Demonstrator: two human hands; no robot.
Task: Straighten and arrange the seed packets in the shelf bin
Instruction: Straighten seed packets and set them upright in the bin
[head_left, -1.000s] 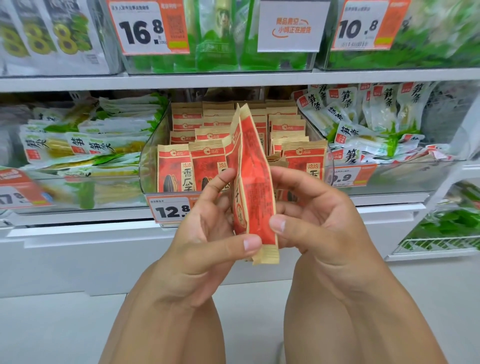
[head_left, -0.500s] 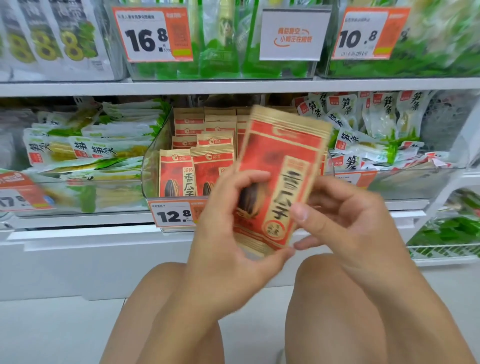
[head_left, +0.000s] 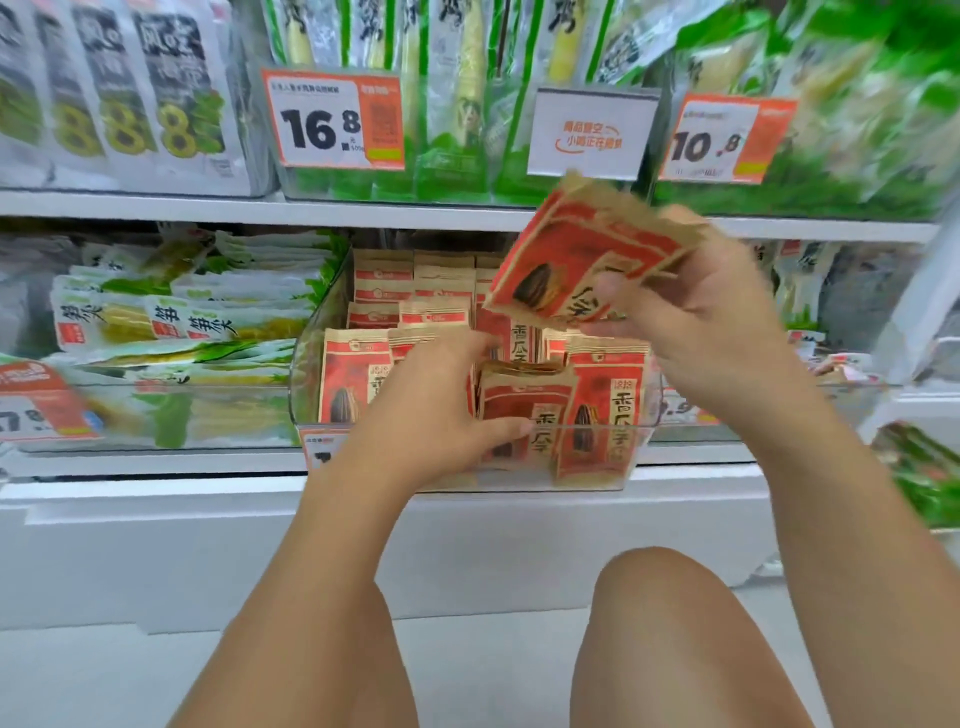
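Shelving of white metal (head_left: 363, 210) carries a clear plastic shelf bin (head_left: 306, 374) filled with upright red-and-tan paper seed packets (head_left: 605, 410). The left hand (head_left: 436, 410) reaches into the front row, fingers curled round a packet. The right hand (head_left: 691, 317) pinches a tilted loose packet (head_left: 566, 260) above the bin. Packets look light and crinkly; probably best held by the edges.

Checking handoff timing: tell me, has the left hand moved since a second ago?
Yes. The left hand left the held packet and went forward into the clear bin.
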